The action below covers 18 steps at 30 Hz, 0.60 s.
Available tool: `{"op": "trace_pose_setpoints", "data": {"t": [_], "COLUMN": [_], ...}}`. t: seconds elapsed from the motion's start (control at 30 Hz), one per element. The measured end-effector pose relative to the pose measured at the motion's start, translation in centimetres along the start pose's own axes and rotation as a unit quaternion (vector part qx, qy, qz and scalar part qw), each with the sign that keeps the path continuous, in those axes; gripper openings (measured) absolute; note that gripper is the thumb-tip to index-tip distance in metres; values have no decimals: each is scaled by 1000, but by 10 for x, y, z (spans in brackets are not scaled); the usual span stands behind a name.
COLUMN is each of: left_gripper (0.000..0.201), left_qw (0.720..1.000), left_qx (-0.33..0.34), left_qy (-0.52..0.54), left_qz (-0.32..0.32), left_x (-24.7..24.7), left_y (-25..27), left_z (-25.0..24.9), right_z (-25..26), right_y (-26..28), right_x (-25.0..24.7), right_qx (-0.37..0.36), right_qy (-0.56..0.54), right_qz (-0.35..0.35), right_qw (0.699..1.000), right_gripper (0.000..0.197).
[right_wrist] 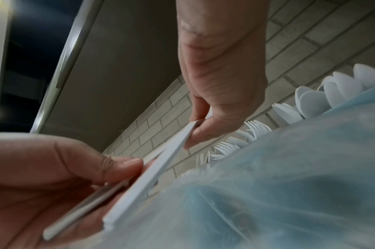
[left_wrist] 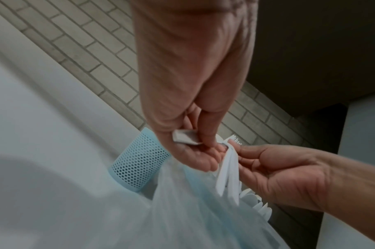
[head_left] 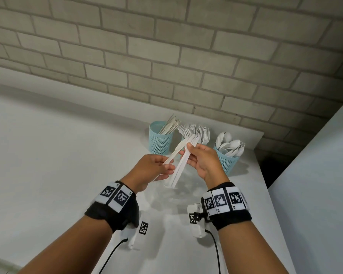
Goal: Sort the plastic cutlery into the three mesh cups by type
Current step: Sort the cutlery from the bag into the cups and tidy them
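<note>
I see both bare forearms reaching forward from six o'clock toward twelve, each wrist wrapped in a black band carrying white tiles printed with black square markers. My left hand (head_left: 156, 168) sits at about eleven o'clock of centre, thumb and fingers curled and pinching. My right hand (head_left: 201, 160) is just beside it at one o'clock, palm turned inward, thumb up, fingers curled in a pinch; the fingertips of the two hands nearly meet
</note>
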<state>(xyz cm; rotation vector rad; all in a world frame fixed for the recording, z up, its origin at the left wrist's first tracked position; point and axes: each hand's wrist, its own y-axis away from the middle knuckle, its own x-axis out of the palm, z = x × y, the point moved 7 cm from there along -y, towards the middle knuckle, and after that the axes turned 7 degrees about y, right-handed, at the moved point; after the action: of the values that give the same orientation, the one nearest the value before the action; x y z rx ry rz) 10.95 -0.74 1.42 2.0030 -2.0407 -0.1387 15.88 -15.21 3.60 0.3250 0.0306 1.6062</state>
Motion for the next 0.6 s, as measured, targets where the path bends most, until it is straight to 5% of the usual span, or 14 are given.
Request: {"op": "trace_pose_setpoints", "data": {"t": [0.27, 0.5, 0.6], "left_gripper": [22, 26, 34], "left_qw": [999, 984, 965], "left_qx": [12, 174, 225], "left_qy": [-51, 40, 126], "left_qz": [-3, -20, -35], "left_x": [-5, -17, -24], "left_y": [-14, -40, -54], "left_z": [-17, -76, -98], "right_z": [9, 84, 96], "right_y": [-10, -17, -21], "right_x": [-11, -33, -31], "right_qx": [-18, -225, -273], "right_qy": [9, 28, 84], "right_qz": [-58, -226, -273], "right_qw": [998, 947, 918], "right_gripper": [25, 11, 20]}}
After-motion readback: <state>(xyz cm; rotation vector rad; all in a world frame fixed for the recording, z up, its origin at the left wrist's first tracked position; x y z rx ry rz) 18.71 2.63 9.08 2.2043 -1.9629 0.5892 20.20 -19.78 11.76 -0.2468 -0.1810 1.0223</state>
